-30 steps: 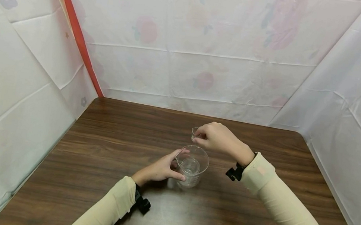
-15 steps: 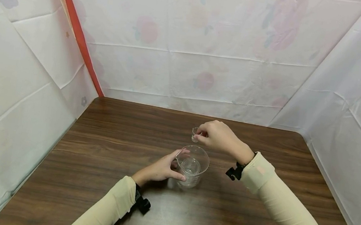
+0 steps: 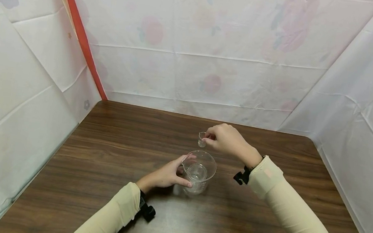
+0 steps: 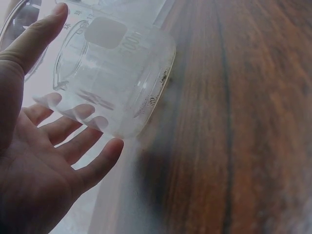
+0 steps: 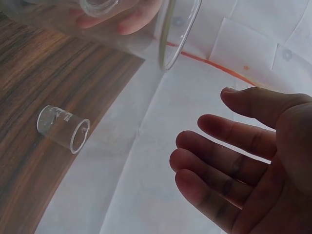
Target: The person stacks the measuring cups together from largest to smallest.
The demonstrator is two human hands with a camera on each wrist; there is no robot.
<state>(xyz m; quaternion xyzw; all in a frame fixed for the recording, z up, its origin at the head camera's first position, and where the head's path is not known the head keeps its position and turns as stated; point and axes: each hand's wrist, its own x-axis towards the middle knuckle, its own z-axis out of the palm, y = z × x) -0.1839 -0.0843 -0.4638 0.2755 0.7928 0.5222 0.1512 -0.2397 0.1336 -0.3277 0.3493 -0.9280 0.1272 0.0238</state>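
A large glass beaker (image 3: pixel 203 186) stands upright on the dark wooden table, a smaller glass beaker (image 3: pixel 197 171) nested inside it. My left hand (image 3: pixel 168 173) grips the large beaker from the left, thumb on the near side and fingers round the far side. Printed marks show on its wall in the left wrist view. Just beyond it, a tiny glass beaker (image 5: pixel 63 129) stands by itself on the table. My right hand (image 3: pixel 227 140) hovers right beside that tiny beaker; in the right wrist view its fingers are loosely bent, apart from the glass, and hold nothing.
The wood-grain table (image 3: pixel 128 132) has a far edge behind the tiny beaker. Pale printed sheets (image 3: pixel 185 69) hang along the back and both sides, with a red strip (image 3: pixel 81 33) at the back left corner. Black camera mounts sit on both wrists.
My right hand has let go of the tiny beaker and drawn slightly up and to the right, uncovering more of the glass. My left hand and the large beaker have kept their place.
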